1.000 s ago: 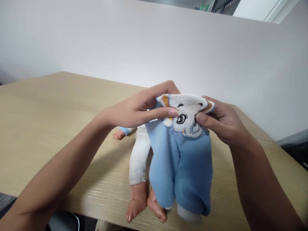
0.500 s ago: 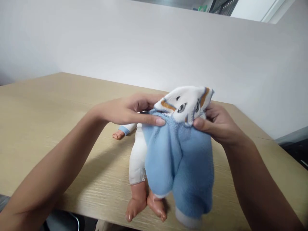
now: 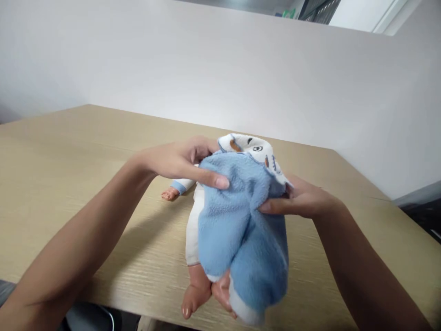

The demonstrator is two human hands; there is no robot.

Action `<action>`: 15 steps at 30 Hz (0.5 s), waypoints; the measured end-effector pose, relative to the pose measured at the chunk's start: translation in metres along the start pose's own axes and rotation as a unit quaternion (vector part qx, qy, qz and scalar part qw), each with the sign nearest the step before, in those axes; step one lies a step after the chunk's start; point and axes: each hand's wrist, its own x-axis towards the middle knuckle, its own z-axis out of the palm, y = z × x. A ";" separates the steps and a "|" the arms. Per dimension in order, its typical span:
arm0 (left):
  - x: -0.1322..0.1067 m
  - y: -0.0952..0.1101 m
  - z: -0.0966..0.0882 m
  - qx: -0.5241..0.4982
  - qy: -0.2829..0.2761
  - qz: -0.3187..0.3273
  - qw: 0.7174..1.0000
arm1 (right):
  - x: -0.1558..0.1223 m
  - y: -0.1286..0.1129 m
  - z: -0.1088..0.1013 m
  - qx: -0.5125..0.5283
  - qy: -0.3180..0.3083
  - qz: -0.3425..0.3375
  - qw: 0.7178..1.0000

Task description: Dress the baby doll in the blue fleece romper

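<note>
Between my hands hangs a pair of fuzzy blue doll trousers [image 3: 223, 220], with white leg ends and a white bib-like top that has an embroidered animal face. My left hand [image 3: 188, 161] pinches the upper left of the trousers, its thumb lying on the front. My right hand [image 3: 296, 197] grips the right side, lower down, thumb on the front and fingers behind. Behind the trousers lies a baby doll [image 3: 193, 230] in white clothing. One of its arms with a blue cuff and its bare feet show; its head and most of its body are hidden.
The doll lies on a light wooden table [image 3: 86, 184], feet toward the near edge. A white wall [image 3: 206, 69] stands behind the table. Under the near edge at the left is a dark object [image 3: 89, 317], partly in view.
The trousers have shifted left over the doll and turned a little. My right hand has moved left and down to a lower grip. My left hand stays nearly in place.
</note>
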 end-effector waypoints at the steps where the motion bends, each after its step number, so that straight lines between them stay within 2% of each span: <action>1: 0.002 0.001 0.001 0.004 0.029 0.017 0.999 | 0.001 0.000 0.000 -0.006 -0.039 0.010 0.999; 3: 0.006 0.002 0.004 0.009 0.071 0.043 0.996 | 0.004 0.000 0.001 -0.017 -0.117 0.032 0.993; 5: 0.008 0.002 0.005 0.002 0.067 0.040 0.997 | 0.006 -0.001 0.002 -0.018 -0.141 0.035 0.989; 8: 0.005 0.000 0.003 -0.006 0.005 0.005 1.000 | 0.003 0.001 0.003 -0.012 -0.072 0.016 0.997; 12: -0.003 -0.004 -0.004 0.031 -0.048 -0.024 0.998 | -0.006 0.009 0.003 0.046 0.071 -0.009 0.996; 14: -0.003 -0.004 -0.005 0.028 -0.043 -0.011 0.999 | -0.006 0.010 0.003 0.052 0.093 -0.012 0.994; 15: -0.002 -0.003 -0.004 0.019 -0.034 0.001 0.999 | -0.006 0.009 0.004 0.047 0.072 -0.004 0.996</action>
